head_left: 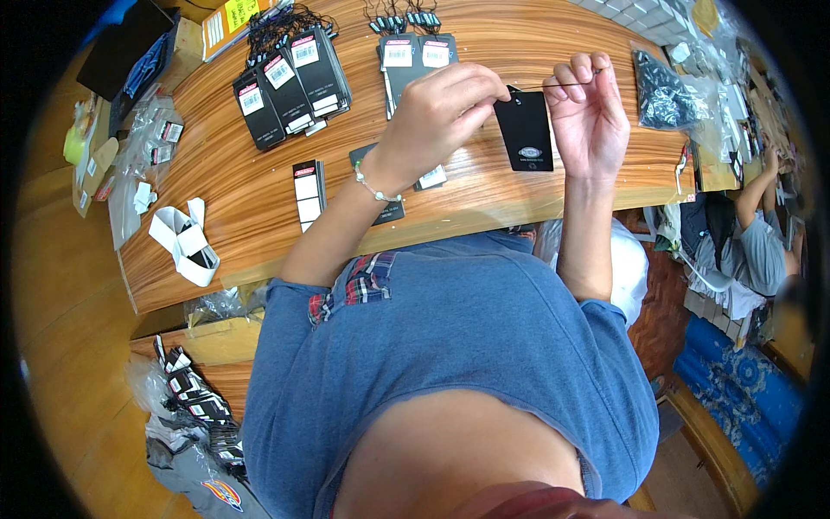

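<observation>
A black hang tag (524, 130) with a small pale emblem hangs upright between my hands, above the table's near edge. My left hand (445, 112) pinches at the tag's top left corner, with a beaded bracelet on the wrist. My right hand (590, 117) is raised beside it, fingers curled on a thin black cord (566, 84) that runs across to the tag's top. Below my left forearm lie dark tags (391, 210), partly hidden by the arm. A narrow stack of white-faced labels (307, 192) is to the left of that arm.
Several stacks of corded black tags (322, 78) lie at the far left, with more grey-black tags (405, 73) at far middle. A white band roll (186, 242) sits at the left edge. A plastic bag of dark pieces (664, 91) lies far right. Another person (761, 242) is at right.
</observation>
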`<state>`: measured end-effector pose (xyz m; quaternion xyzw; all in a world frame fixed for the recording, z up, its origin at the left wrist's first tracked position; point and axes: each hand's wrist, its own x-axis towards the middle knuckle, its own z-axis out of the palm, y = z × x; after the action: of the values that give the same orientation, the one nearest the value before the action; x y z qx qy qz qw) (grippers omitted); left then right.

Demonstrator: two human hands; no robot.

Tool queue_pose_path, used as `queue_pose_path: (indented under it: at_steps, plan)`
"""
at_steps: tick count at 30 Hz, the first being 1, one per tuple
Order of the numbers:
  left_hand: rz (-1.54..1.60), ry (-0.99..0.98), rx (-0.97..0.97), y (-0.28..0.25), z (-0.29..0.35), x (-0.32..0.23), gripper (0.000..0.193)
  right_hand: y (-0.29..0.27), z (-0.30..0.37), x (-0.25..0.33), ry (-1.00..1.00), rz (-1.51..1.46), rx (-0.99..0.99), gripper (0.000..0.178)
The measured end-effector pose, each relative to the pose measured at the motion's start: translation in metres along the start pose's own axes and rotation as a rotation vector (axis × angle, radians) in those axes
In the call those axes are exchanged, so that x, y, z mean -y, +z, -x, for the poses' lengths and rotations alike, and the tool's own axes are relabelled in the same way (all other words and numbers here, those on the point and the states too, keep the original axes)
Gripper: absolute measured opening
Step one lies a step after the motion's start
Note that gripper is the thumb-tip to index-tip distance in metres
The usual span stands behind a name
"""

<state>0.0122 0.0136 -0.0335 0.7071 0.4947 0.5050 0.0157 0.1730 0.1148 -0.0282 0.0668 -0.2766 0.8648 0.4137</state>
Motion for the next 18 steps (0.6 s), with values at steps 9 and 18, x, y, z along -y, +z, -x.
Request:
queue_pose_path:
  at_steps: [9,18]
  plan:
    - [0.236,-0.265,0.035,0.003,-0.005,-0.013,0.033,0.020,0.001,-0.016,0.095,-0.054,-0.154,0.014]
    - [0.772,-0.527,-0.067,0.012,0.005,-0.007,0.014,0.012,0.002,0.010,0.036,-0.070,-0.084,0.015]
